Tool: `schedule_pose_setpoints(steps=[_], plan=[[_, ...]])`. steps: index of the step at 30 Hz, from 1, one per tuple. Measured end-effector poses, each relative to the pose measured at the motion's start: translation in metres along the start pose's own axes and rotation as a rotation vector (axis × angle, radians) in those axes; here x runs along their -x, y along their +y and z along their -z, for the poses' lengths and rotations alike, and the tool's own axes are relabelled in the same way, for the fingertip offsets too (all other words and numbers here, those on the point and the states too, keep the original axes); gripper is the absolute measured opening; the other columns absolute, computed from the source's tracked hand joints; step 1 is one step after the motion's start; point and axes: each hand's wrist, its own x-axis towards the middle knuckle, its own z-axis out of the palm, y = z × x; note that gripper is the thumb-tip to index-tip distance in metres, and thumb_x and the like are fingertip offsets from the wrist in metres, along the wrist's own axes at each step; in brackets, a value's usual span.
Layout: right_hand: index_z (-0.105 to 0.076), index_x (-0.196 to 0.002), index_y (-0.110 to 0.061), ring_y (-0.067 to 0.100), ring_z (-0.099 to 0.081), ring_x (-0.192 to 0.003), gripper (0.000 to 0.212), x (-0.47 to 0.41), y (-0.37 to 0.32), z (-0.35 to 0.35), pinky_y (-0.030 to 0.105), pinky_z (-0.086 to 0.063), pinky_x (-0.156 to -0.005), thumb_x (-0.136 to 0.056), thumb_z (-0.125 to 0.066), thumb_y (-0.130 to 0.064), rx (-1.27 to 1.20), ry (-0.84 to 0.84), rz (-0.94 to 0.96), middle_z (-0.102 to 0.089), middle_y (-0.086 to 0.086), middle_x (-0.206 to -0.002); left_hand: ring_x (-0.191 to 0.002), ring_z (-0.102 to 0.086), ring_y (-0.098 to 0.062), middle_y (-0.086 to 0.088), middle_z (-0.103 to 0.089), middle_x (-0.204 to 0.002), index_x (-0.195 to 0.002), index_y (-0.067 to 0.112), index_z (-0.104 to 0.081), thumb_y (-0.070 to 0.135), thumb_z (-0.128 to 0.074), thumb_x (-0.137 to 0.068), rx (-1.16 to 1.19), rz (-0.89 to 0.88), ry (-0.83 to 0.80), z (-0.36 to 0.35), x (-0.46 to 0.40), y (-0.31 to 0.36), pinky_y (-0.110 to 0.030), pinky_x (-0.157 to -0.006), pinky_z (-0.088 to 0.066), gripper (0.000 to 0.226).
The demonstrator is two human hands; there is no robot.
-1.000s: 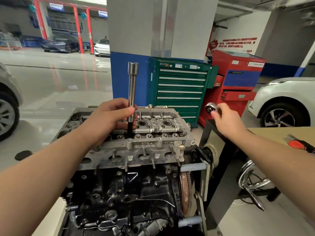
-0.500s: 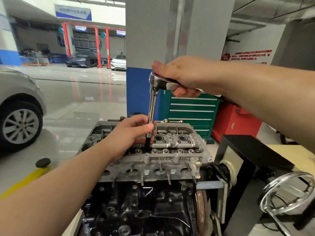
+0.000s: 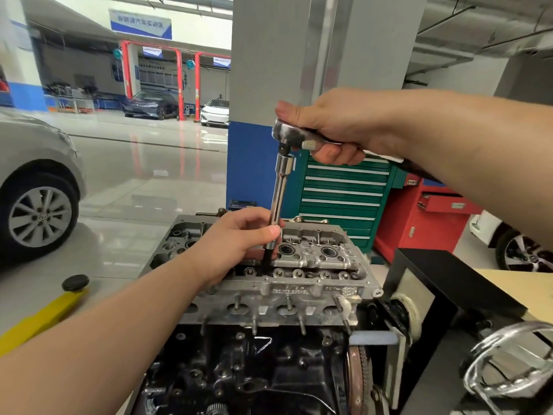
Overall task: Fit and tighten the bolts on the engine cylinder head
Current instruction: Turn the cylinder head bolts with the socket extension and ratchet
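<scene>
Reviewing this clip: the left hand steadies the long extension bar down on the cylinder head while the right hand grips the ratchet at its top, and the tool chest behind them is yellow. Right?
Not quite: the head view shows the tool chest is green, not yellow. The rest holds.

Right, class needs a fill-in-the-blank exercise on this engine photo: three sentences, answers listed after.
1. The right hand grips the ____ handle.
2. The left hand steadies the long extension bar just above the aluminium ____ head.
3. Behind the engine stands a tool cabinet coloured ____.

Missing words: ratchet; cylinder; green
</scene>
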Motion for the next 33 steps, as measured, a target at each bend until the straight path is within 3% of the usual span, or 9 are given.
schedule_pose_setpoints(steps=[8, 11, 13, 17, 23, 26, 30, 33], plan=[[-0.073, -0.079, -0.023, 0.018, -0.025, -0.044, 0.072, -0.002, -0.002, 0.005, 0.024, -0.023, -0.042, -0.077, -0.051, -0.091, 0.029, -0.047, -0.024, -0.04, 0.0, -0.053, -0.092, -0.073, -0.029, -0.026, -0.07, -0.109, -0.109, 0.01, -0.077, 0.014, -0.068, -0.099, 0.021, 0.001, -0.017, 0.001, 0.0, 0.001, -0.032, -0.079, -0.062, 0.014], [-0.073, -0.076, -0.023, 0.018, -0.027, -0.04, 0.073, 0.0, -0.009, 0.005, 0.022, -0.025, -0.041, -0.08, -0.046, -0.091, 0.092, -0.053, -0.048, -0.041, -0.001, -0.052, -0.094, -0.074, -0.031, -0.029, -0.068, -0.111, -0.108, 0.012, -0.078, 0.012, -0.07, -0.096, 0.024, -0.005, -0.003, 0.001, 0.0, 0.0, -0.032, -0.079, -0.062, 0.014], [-0.072, -0.072, -0.022, 0.017, -0.03, -0.038, 0.074, 0.001, -0.017, 0.005, 0.022, -0.028, -0.039, -0.086, -0.041, -0.088, 0.185, -0.025, -0.065, -0.044, 0.0, -0.051, -0.101, -0.073, -0.039, -0.031, -0.067, -0.113, -0.108, 0.013, -0.078, 0.013, -0.073, -0.094, 0.005, -0.005, 0.011, 0.002, 0.0, 0.0, -0.036, -0.081, -0.064, 0.015], [-0.071, -0.087, -0.011, 0.014, -0.036, -0.037, 0.077, 0.001, -0.032, 0.004, 0.023, -0.033, -0.037, -0.096, -0.035, -0.078, 0.335, 0.023, -0.091, -0.047, 0.0, -0.05, -0.11, -0.068, -0.045, -0.033, -0.065, -0.117, -0.109, 0.012, -0.078, 0.015, -0.075, -0.092, -0.025, 0.012, 0.048, 0.001, 0.001, 0.001, -0.049, -0.092, -0.062, 0.017], [-0.067, -0.096, -0.008, 0.014, -0.031, -0.04, 0.074, 0.002, -0.043, -0.007, 0.021, -0.031, -0.039, -0.102, -0.029, -0.071, 0.264, 0.006, -0.221, -0.043, 0.001, -0.053, -0.109, -0.066, -0.049, -0.036, -0.062, -0.116, -0.102, 0.018, -0.08, 0.015, -0.074, -0.094, -0.048, 0.001, 0.074, -0.001, 0.002, 0.004, -0.049, -0.091, -0.063, 0.01], [-0.067, -0.097, -0.008, 0.013, -0.03, -0.038, 0.075, 0.001, -0.042, -0.008, 0.02, -0.03, -0.038, -0.103, -0.024, -0.07, 0.28, -0.005, -0.251, -0.041, 0.0, -0.052, -0.106, -0.07, -0.045, -0.027, -0.07, -0.112, -0.102, 0.018, -0.08, 0.015, -0.073, -0.096, -0.032, 0.015, 0.067, -0.001, 0.002, 0.006, -0.049, -0.092, -0.062, 0.01], [-0.07, -0.098, -0.006, 0.016, -0.031, -0.035, 0.079, -0.006, -0.027, -0.012, 0.02, -0.032, -0.039, -0.105, -0.02, -0.067, 0.257, -0.038, -0.241, -0.042, 0.001, -0.049, -0.111, -0.073, -0.026, -0.004, -0.078, -0.113, -0.113, 0.024, -0.078, 0.014, -0.07, -0.099, -0.117, 0.044, 0.043, -0.001, 0.007, 0.014, -0.046, -0.098, -0.06, 0.02], [-0.071, -0.098, -0.006, 0.017, -0.033, -0.034, 0.08, -0.012, -0.014, -0.015, 0.02, -0.034, -0.041, -0.104, -0.018, -0.066, 0.255, 0.02, -0.203, -0.045, 0.003, -0.046, -0.117, -0.068, -0.022, -0.001, -0.073, -0.125, -0.123, 0.035, -0.069, 0.019, -0.069, -0.091, 0.031, -0.074, 0.258, -0.004, 0.005, 0.05, -0.05, -0.102, -0.055, 0.036]])
